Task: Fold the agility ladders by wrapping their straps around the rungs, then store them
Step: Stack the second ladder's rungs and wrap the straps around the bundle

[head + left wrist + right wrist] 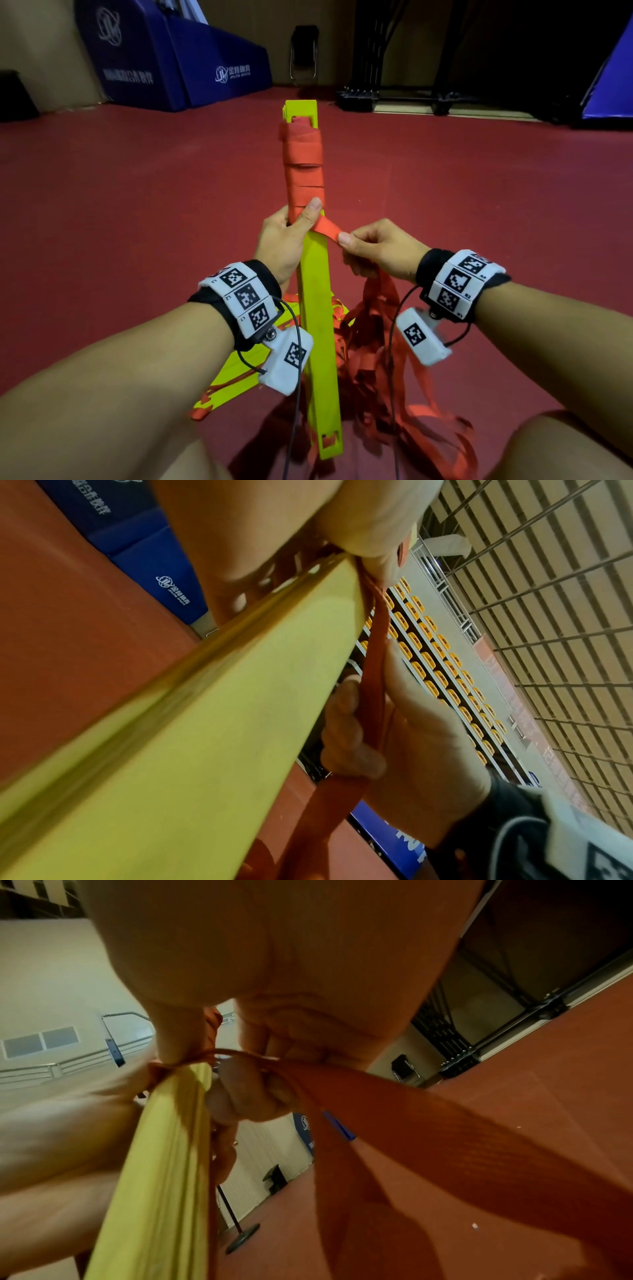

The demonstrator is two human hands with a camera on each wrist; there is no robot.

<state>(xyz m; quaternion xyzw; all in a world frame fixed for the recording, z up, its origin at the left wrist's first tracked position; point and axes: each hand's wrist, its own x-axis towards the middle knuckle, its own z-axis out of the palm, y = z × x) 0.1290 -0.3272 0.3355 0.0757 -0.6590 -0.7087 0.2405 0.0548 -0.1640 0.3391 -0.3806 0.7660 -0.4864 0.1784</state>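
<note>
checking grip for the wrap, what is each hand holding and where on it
Left hand grips the bundled yellow rungs at the wrap's lower edge, thumb on it. Right hand pinches the loose red strap just off the bundle.

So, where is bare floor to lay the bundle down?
Bare red floor lies right of the yellow rungs, toward the black rack, and left, before the blue mats. Crowded: loose straps near the knees.

The head view looks forward and down from above at both hands and the rungs (317, 308). Each wrist view looks up along its palm, very near, walls behind. All three share the rungs and the strap (327, 229) between the hands.
</note>
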